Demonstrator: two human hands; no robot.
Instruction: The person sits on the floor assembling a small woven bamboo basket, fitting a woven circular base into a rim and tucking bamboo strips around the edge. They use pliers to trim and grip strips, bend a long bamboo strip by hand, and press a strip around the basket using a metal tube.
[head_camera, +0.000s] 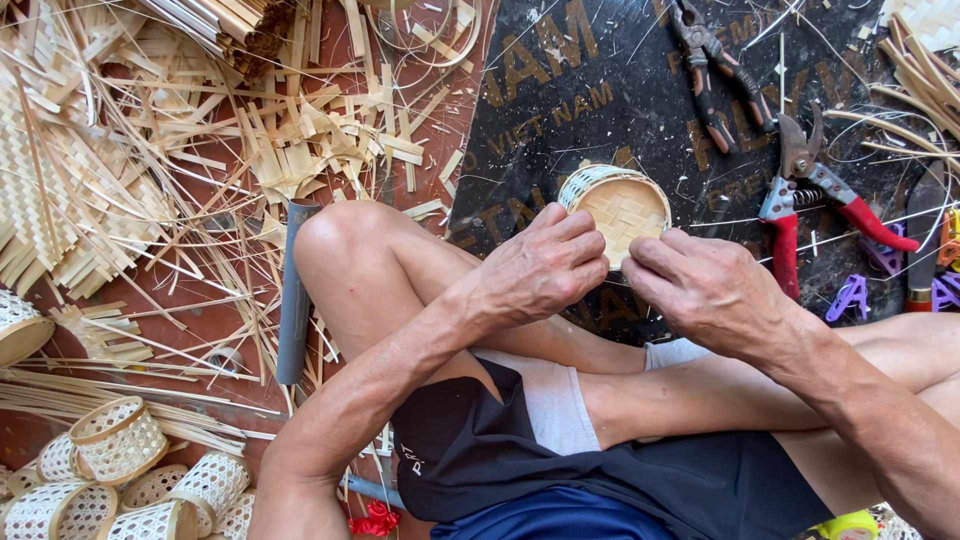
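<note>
While both hands, left, right, pinch a small woven basket, its near rim hidden, fingertips unseen.

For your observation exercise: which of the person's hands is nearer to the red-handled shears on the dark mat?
Right. The right hand is just left of the red-handled shears; the left hand is farther away, beyond the small basket.

The small basket was woven from pale, matt bamboo strips. The pruning shears showed dull metal blades and glossy red plastic handles. The dark board looked scratched and worn.
</note>
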